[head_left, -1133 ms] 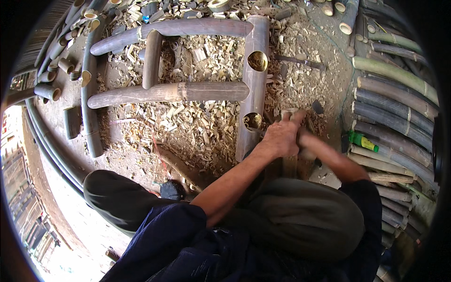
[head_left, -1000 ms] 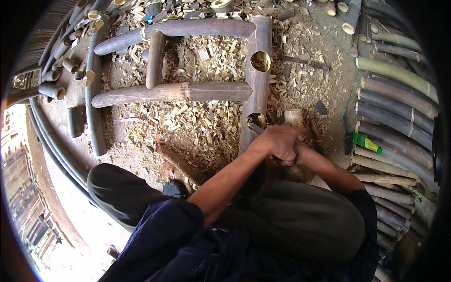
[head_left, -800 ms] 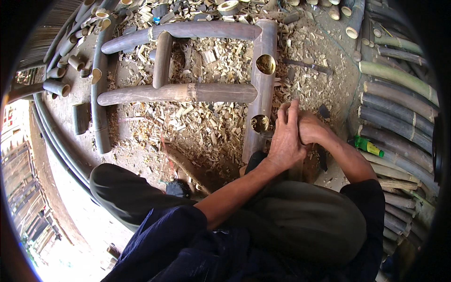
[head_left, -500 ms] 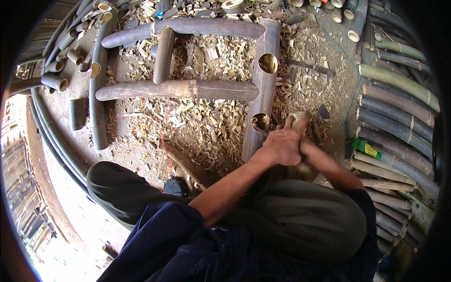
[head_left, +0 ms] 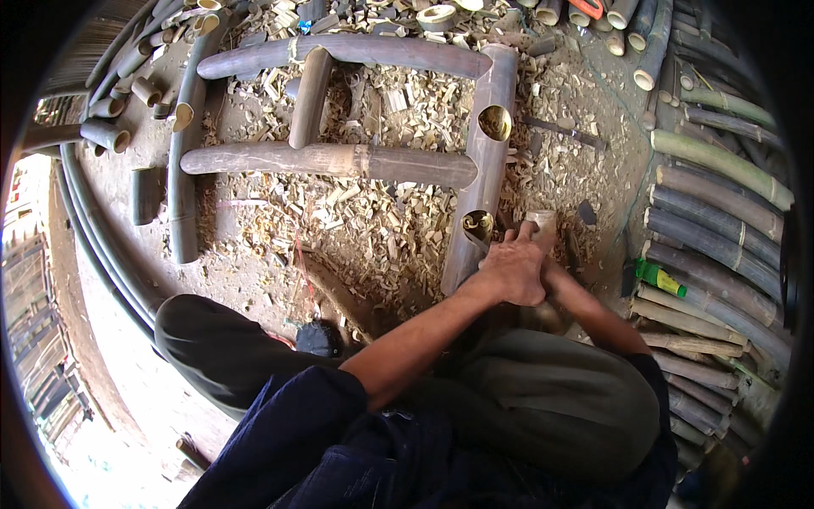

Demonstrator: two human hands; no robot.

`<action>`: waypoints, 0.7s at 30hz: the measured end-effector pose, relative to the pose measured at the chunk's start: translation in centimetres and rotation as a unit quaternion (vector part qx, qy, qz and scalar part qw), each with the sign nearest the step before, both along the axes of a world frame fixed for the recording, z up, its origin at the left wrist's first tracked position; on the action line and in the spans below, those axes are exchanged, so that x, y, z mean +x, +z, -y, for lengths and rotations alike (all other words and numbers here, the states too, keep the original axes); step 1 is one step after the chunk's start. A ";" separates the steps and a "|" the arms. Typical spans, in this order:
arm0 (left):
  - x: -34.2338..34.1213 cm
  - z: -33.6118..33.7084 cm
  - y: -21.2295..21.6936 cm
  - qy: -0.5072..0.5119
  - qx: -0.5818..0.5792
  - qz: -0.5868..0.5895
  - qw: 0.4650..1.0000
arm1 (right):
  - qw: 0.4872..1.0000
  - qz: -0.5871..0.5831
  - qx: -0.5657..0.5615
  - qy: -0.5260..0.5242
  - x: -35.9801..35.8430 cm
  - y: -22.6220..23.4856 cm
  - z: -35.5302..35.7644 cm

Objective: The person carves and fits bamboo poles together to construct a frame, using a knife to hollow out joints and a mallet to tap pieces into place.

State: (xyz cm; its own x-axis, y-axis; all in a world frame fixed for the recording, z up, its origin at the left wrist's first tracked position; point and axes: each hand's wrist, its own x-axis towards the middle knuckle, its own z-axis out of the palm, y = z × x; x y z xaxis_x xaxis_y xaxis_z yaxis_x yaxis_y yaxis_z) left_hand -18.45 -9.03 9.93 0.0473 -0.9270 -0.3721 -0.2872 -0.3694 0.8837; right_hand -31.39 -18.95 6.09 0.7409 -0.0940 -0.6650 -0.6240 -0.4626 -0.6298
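Note:
My left hand [head_left: 515,270] is closed over something just right of the dark bamboo post [head_left: 482,165], with its knuckles up and its fingers curled. Past its fingertips a pale, blunt-ended piece [head_left: 543,221] sticks out; its kind is unclear. My right hand [head_left: 551,273] comes in from the right, crossing behind and under the left one, and its fingers are hidden. The post has two round cut holes, and the lower hole [head_left: 477,224] lies close to my left hand with curled shavings inside. Two bamboo rails [head_left: 331,159] meet the post from the left.
Wood chips [head_left: 360,216] cover the ground between the rails. Cut bamboo poles [head_left: 721,220] are stacked at the right, with a green-and-yellow object [head_left: 661,276] on them. A flat dark bar [head_left: 564,131] lies beyond the post. A second post [head_left: 181,187] stands left.
The whole view has shifted slightly, so the bamboo frame sits a little further right. Both hands stay together beside the post, with the fingers a little lower over the pale piece.

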 end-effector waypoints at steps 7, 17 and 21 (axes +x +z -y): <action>3.7 0.3 -0.3 -0.234 0.038 -0.029 0.971 | 0.998 0.026 0.025 -0.043 -0.8 -1.4 -3.3; 4.1 -2.5 -0.9 -0.182 -0.011 -0.036 0.983 | 0.793 -0.029 0.390 -0.466 3.1 -0.4 -6.9; 3.3 -7.1 2.9 0.153 -0.069 0.072 0.983 | 0.558 0.019 0.527 -0.641 3.1 0.7 -9.9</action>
